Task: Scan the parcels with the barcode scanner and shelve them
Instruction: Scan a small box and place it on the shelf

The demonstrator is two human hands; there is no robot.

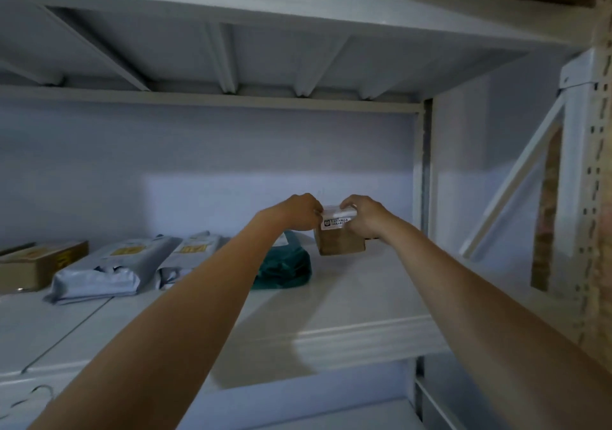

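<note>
I see both arms stretched out to a small brown cardboard parcel [341,242] with a white printed label across its top, standing on the white metal shelf [347,297] near the right rear upright. My left hand [299,212] pinches the parcel's upper left corner, its grip clamped on the label edge. My right hand [364,216] curls over the upper right corner, its grip clamped there too. Just left of the parcel lies a dark green soft bag [284,269], then two grey plastic mailer bags [109,265] with yellow labels side by side, and a flat brown cardboard box [36,264] at the far left.
</note>
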